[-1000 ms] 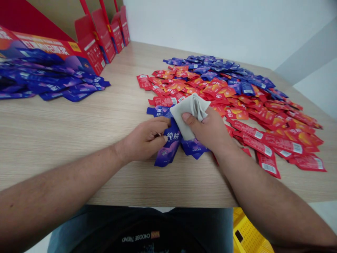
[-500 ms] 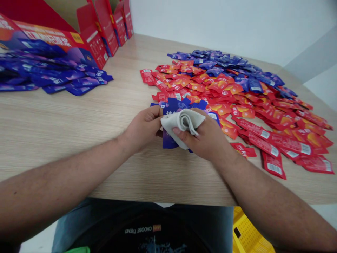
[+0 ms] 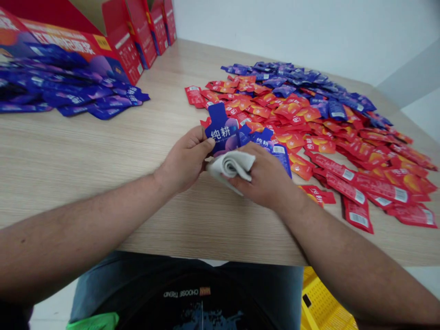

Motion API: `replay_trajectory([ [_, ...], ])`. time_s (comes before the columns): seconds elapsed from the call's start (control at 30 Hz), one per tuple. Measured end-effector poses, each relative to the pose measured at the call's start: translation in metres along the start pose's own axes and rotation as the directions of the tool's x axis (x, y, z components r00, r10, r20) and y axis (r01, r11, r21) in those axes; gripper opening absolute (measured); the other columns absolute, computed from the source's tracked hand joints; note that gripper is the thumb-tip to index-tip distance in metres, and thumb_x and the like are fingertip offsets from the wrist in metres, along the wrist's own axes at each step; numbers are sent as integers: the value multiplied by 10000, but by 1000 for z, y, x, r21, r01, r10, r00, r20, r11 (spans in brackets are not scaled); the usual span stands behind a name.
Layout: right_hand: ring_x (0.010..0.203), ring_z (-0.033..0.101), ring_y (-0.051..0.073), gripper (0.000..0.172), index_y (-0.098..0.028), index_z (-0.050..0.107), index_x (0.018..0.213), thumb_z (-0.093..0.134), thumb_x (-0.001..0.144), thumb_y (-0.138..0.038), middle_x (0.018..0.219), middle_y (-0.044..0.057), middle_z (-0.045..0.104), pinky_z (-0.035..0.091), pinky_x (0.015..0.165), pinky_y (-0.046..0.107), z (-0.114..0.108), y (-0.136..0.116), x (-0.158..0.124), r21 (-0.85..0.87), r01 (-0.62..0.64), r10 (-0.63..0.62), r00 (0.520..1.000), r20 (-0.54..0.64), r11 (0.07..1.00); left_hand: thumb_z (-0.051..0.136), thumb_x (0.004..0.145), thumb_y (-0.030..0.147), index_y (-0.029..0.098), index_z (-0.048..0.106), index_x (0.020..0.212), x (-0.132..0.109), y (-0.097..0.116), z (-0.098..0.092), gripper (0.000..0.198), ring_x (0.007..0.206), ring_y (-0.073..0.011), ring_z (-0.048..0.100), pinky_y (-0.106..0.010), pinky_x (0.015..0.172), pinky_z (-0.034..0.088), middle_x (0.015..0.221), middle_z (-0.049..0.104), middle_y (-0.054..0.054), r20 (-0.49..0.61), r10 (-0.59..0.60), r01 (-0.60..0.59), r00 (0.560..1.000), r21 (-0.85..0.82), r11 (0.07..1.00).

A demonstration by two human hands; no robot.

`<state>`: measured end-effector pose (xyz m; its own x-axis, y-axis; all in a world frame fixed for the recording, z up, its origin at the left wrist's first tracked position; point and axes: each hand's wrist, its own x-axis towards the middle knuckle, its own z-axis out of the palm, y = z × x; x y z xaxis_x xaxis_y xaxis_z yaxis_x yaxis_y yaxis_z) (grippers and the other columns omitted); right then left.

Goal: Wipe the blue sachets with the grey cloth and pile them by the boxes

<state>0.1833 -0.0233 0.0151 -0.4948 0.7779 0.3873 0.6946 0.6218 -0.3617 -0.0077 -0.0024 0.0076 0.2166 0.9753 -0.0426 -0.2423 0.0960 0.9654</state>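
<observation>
My left hand (image 3: 187, 156) pinches a blue pouch (image 3: 221, 130) by its left edge, holding it tilted up with its printed front toward me. My right hand (image 3: 266, 176) grips a folded white cloth (image 3: 233, 165), which lies against the lower part of that pouch. Beyond the right hand's knuckles, more blue pouches (image 3: 282, 158) show; whether the hand holds them too, I cannot tell. Just past both hands spreads a heap of red and orange pouches (image 3: 292, 110).
Blue pouches (image 3: 309, 85) lie along the heap's far side. At the left, another blue pile (image 3: 75, 94) rests before an open red carton (image 3: 68, 41), with more red cartons (image 3: 137, 36) behind. A yellow plastic crate (image 3: 325, 302) stands below the table's front edge (image 3: 206, 256).
The blue pouch in my left hand has tilted up, and its front shows more. The cloth in my right hand has moved slightly left and down along it.
</observation>
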Motion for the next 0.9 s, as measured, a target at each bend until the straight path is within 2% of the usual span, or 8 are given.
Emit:
replay_trajectory([
  [0.07,1001,640,284,218,-228,673,1061,624,939,-401,1013,87,718,530,864,420,-1,0,0,6,8,-8,1000,4,1000,596,885,221,207,486,880,0,1,0,111,580,-98,530,-221,532,484,712,528,37,-11,24,-24,1000,18,1000],
  [0.17,1016,648,297,256,-227,677,1089,608,961,-438,1045,94,720,529,874,439,-2,1,0,20,-58,60,993,-98,998,576,892,218,206,491,922,-1,3,0,91,669,-118,594,-242,581,535,782,566,23,1,22,-22,1000,27,999],
  [0.33,1016,652,295,234,-239,672,1080,619,950,-425,1049,89,719,538,866,437,-2,1,1,27,-11,13,998,-54,1000,588,883,240,212,485,909,-1,4,0,110,597,-102,538,-229,545,515,732,530,37,-14,-10,10,1000,51,999],
  [0.43,1003,651,291,241,-234,669,1085,605,961,-431,1047,91,723,540,855,433,-1,1,0,13,-51,52,991,-125,999,570,891,234,211,492,940,0,4,1,95,659,-119,586,-246,575,543,778,568,21,-26,-12,12,1000,24,1000],
  [0.6,993,650,280,204,-226,672,1070,616,955,-386,1007,82,723,538,847,415,3,1,-1,-15,54,-54,999,-5,998,559,886,193,204,501,910,1,2,1,64,549,-88,503,-202,508,478,700,533,36,-46,2,-1,999,14,1000],
  [0.73,973,656,278,258,-217,674,1078,597,969,-438,1014,90,720,541,828,412,4,5,0,-27,-20,16,989,-146,999,557,876,193,205,529,966,0,5,1,95,654,-122,595,-241,566,555,789,607,12,-38,3,-3,999,-20,1000],
  [0.9,968,666,272,255,-221,670,1070,612,966,-447,1019,87,718,549,818,405,0,7,0,-19,56,-59,982,-180,998,577,853,183,199,535,932,-1,9,1,91,615,-113,582,-245,560,563,754,593,21,-28,12,-13,1000,-37,999],
])
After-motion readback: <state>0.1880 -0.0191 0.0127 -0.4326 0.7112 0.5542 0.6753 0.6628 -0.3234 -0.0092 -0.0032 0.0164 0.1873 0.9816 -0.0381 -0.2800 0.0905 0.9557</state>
